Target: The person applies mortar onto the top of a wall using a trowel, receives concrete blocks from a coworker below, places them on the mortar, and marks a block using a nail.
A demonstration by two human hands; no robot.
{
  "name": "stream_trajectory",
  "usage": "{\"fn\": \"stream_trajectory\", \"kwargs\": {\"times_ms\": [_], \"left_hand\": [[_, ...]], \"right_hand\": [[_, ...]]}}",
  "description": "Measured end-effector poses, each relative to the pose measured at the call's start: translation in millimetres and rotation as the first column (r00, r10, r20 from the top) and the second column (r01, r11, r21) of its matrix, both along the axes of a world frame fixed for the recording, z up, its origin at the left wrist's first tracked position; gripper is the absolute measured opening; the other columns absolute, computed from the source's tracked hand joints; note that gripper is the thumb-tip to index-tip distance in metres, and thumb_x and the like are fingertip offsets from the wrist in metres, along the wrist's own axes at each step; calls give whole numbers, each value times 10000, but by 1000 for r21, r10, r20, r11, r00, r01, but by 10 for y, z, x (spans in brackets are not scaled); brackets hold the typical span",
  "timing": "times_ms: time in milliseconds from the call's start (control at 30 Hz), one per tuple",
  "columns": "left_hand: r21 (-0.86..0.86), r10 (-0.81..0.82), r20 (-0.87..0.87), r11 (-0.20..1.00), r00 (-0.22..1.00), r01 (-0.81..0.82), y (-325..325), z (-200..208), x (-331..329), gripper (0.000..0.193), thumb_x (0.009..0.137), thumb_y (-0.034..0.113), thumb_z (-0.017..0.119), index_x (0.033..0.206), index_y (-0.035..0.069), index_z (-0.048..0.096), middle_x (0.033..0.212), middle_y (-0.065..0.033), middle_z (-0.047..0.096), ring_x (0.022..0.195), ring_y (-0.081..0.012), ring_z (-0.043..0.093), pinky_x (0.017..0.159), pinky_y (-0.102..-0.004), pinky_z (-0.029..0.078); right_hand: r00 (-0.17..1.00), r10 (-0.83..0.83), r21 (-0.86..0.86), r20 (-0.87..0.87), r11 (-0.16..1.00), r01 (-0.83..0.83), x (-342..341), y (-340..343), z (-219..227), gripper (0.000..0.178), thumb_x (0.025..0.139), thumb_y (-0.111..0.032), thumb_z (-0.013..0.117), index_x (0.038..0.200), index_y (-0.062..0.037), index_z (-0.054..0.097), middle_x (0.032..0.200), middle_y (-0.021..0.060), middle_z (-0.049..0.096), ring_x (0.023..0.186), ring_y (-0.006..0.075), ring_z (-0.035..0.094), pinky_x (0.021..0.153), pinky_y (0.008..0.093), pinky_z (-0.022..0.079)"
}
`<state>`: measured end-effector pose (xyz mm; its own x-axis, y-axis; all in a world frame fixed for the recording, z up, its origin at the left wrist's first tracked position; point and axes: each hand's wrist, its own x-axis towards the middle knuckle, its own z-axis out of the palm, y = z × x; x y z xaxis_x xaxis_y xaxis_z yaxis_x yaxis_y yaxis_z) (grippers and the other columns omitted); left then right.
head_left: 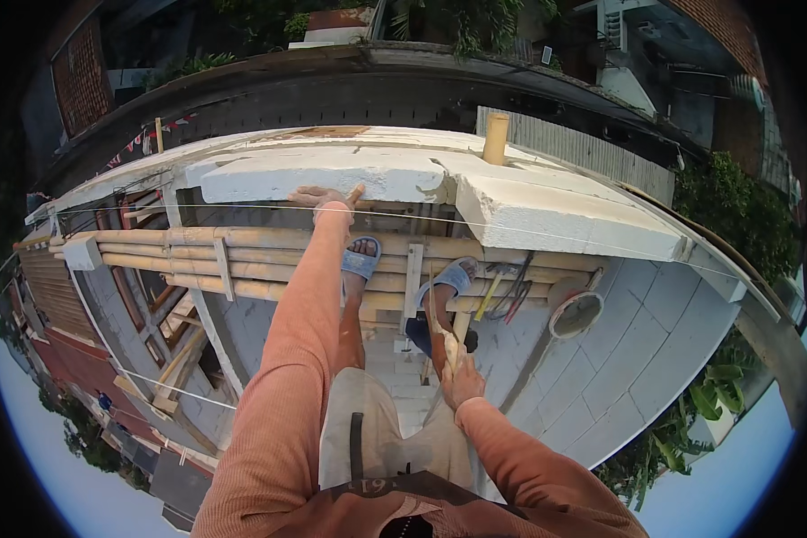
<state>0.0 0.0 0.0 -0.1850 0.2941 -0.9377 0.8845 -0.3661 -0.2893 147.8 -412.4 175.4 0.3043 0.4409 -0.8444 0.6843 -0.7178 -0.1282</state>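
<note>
My left hand (329,196) reaches forward with fingers stretched out, laid against the front lower edge of a long white block (323,175) on top of the wall. It grips nothing. My right hand (463,384) is lower, in front of my right leg, closed around a pale wooden-handled tool (456,352). The tool points away from me, and its kind is not clear. A taut white string (403,214) runs along the wall just under the block, close to my left wrist. A thicker white block (565,213) sits to the right, past a chipped joint.
My sandalled feet (361,257) stand on bundled bamboo poles (278,267). Right of them lie tools with yellow and red handles (514,300) and a round bucket (576,314). A bamboo post (495,139) rises behind the wall. The ground lies far below, beyond the wall.
</note>
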Motion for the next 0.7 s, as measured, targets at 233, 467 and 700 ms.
{"fn": "stream_trajectory", "kwargs": {"times_ms": [233, 467, 700], "left_hand": [[-60, 235, 96, 971, 967, -230, -93, -201, -154, 908, 866, 473, 737, 1511, 374, 104, 1416, -274, 310, 1390, -495, 210, 1076, -710, 199], [-28, 508, 80, 861, 858, -507, -125, -576, -192, 934, 857, 480, 732, 1522, 136, 175, 1274, -42, 658, 1399, -219, 441, 1138, -532, 351], [-34, -174, 266, 981, 948, 190, 151, -1227, -1161, 957, 820, 490, 769, 1505, 567, 106, 1586, -159, 323, 1447, -445, 275, 1123, -718, 205]], "right_hand": [[1000, 6, 5, -2, 1000, -6, 22, -98, -66, 626, 946, -313, 548, 1486, -68, 348, 1244, 202, 551, 954, 423, 656, 859, 501, 522], [1000, -9, 18, -9, 1000, 9, 65, -90, 29, 640, 968, -335, 501, 1519, -73, 307, 1247, 213, 528, 1014, 421, 649, 870, 503, 530], [996, -82, 80, -33, 993, 84, -290, -39, -9, 638, 978, -337, 487, 1525, -76, 289, 1252, 204, 526, 1013, 437, 648, 885, 517, 522]]}}
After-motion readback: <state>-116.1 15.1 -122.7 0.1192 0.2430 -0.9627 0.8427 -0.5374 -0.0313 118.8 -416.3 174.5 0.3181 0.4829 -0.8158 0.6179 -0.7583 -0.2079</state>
